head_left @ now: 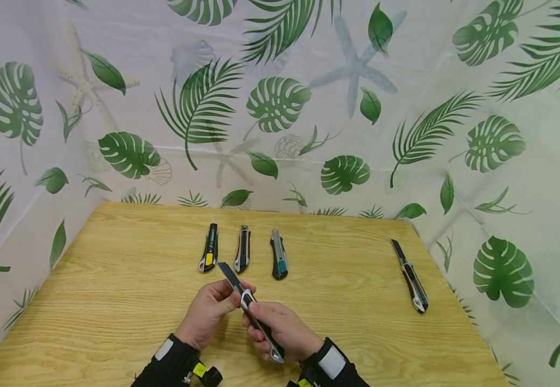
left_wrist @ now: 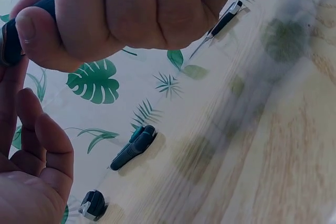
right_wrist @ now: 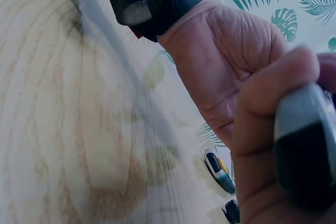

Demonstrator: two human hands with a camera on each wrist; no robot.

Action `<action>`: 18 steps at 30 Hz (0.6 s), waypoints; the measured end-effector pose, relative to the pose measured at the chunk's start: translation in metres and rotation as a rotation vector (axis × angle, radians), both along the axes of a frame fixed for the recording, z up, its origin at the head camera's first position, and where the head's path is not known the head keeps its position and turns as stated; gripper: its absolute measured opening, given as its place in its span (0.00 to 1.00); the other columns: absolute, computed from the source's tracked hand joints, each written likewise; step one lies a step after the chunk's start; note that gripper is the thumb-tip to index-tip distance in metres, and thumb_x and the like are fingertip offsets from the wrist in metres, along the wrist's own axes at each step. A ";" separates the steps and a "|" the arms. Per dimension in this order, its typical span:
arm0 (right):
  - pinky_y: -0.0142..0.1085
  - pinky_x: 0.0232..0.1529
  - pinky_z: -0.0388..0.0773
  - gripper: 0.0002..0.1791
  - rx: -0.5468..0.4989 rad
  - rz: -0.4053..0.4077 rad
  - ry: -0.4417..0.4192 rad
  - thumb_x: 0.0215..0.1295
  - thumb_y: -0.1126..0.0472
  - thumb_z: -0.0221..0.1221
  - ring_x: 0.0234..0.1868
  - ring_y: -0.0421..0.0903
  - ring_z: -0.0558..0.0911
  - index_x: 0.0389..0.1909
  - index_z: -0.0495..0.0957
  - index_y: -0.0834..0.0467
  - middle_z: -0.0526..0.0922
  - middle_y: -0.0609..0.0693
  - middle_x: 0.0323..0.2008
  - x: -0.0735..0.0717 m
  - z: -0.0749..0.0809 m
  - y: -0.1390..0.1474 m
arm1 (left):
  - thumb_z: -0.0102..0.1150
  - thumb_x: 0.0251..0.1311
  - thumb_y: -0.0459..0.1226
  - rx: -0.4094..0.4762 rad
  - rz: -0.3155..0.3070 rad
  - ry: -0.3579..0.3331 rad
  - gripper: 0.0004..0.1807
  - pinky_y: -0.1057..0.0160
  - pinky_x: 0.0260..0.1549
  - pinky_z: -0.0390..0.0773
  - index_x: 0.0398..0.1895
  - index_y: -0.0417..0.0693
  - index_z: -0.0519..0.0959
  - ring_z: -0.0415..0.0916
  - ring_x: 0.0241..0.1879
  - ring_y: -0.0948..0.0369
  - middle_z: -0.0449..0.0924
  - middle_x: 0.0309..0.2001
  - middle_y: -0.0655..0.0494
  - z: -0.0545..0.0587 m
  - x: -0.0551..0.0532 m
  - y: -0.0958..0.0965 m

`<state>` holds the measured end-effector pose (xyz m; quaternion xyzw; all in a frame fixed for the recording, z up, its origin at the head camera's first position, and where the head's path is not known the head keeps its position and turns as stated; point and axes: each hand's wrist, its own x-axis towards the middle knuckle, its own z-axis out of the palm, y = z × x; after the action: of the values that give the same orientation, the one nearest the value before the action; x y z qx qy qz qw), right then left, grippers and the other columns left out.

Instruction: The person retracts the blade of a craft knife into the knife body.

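Note:
My right hand (head_left: 284,328) grips the handle of a utility knife (head_left: 262,327), with the thumb on its upper face. Its dark blade (head_left: 229,275) sticks out, pointing up and left. At the front of the handle, near the base of the blade, my left hand (head_left: 206,314) pinches the knife between thumb and fingers. In the left wrist view the right hand's curled fingers (left_wrist: 131,14) cover most of the handle, and the left hand (left_wrist: 31,182) appears below. A silver-and-black handle end (right_wrist: 304,150) shows close up in the right wrist view.
Beyond the hands lie a knife with a yellow slider (head_left: 209,250), a grey-and-black knife (head_left: 242,250) and one with a teal slider (head_left: 278,255). Far right, another knife (head_left: 410,279) lies with its blade out. Leaf-printed cloth (head_left: 280,177) surrounds the wooden table (head_left: 115,301).

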<state>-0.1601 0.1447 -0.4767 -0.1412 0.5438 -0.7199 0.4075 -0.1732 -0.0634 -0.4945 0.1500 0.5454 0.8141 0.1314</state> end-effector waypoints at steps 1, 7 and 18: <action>0.31 0.19 0.74 0.24 -0.022 0.009 0.001 0.79 0.41 0.48 0.18 0.37 0.70 0.45 0.73 0.60 0.70 0.44 0.24 0.000 -0.001 0.001 | 0.56 0.73 0.37 0.004 -0.003 0.001 0.11 0.50 0.64 0.61 0.53 0.45 0.84 0.75 0.61 0.54 0.86 0.51 0.55 0.000 0.000 0.000; 0.31 0.23 0.75 0.19 -0.134 0.052 -0.018 0.82 0.47 0.46 0.21 0.37 0.71 0.52 0.71 0.60 0.71 0.44 0.28 0.001 -0.001 0.002 | 0.56 0.73 0.37 0.017 -0.003 0.007 0.14 0.49 0.64 0.58 0.55 0.38 0.81 0.73 0.62 0.54 0.86 0.51 0.55 -0.001 -0.001 -0.002; 0.33 0.34 0.76 0.19 -0.358 0.174 -0.053 0.85 0.59 0.37 0.29 0.40 0.73 0.68 0.63 0.61 0.72 0.47 0.39 0.001 -0.003 0.004 | 0.54 0.74 0.37 0.073 -0.028 0.019 0.11 0.49 0.66 0.54 0.49 0.55 0.85 0.72 0.62 0.56 0.85 0.50 0.59 -0.003 -0.004 -0.006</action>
<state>-0.1593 0.1487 -0.4800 -0.2388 0.3822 -0.7706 0.4506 -0.1769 -0.0693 -0.4973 0.1701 0.5142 0.8302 0.1321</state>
